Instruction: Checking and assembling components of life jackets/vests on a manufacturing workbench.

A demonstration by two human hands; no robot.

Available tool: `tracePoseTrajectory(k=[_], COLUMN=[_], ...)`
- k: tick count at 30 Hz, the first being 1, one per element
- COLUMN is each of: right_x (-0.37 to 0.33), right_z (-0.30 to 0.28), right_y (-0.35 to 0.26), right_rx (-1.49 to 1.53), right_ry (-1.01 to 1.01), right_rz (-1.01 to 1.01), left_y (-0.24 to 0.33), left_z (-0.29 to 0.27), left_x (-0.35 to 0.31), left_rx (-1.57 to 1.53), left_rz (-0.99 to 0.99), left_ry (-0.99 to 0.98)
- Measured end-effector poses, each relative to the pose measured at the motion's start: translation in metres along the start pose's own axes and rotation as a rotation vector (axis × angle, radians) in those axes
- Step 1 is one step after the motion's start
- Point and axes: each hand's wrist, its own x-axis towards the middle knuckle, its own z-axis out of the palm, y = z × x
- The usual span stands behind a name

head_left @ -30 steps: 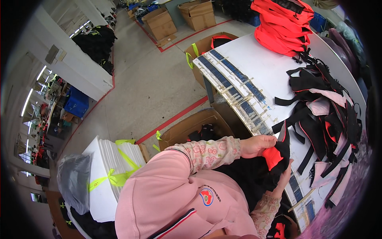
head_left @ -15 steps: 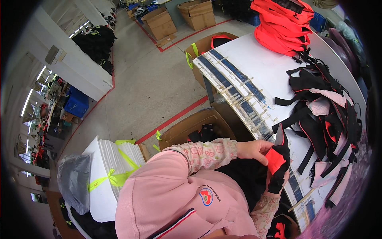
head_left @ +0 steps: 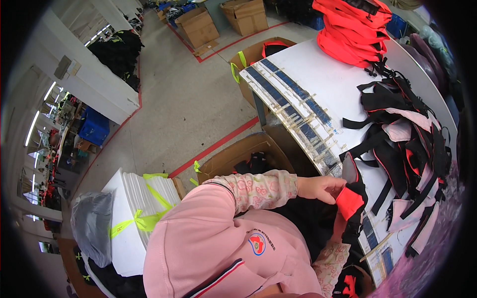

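So we're starting far left, where a blue bin (head_left: 94, 125) is standing by the cluttered worktables; we're not making out its contents. Nearer, a grey plastic bag (head_left: 93, 226) is leaning against a white stack (head_left: 130, 218) tied with neon ribbon. Up top, two open cardboard boxes are sitting on the floor, the left one (head_left: 198, 27) and the right one (head_left: 244, 17), and we aren't seeing inside either. Closer in, a big open carton (head_left: 211, 167) is holding dark fabric (head_left: 256, 161) with bits of red. Another carton (head_left: 247, 58), up against the table (head_left: 303, 64), is holding something red and black.

Our left hand (head_left: 318, 189) is pinching narrowly at the red patch of a black fabric piece (head_left: 354, 211), which we're holding up just off the table's near edge. Our right hand (head_left: 339, 227) is sitting behind that piece, fingers mostly hidden, so we can't tell how closed it is. Below it, a lower box (head_left: 367, 283) is holding black and red stuff. Over on the tabletop, black, red and pink pieces (head_left: 392, 161) are lying heaped below a red pile (head_left: 350, 37).
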Motion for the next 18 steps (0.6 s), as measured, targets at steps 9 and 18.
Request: tracePoseTrajectory(k=[9, 18], right_x=[-0.004, 0.014], right_z=[-0.018, 0.036], right_y=[0.012, -0.024], right_rx=[-0.809, 0.087], right_ry=[0.107, 0.007], right_rz=[-0.202, 0.077], left_y=[-0.026, -0.016], left_z=[-0.010, -0.027], left_x=[0.012, -0.001], left_rx=[-0.479, -0.408], left_rz=[-0.051, -0.026], left_ry=[0.375, 0.118])
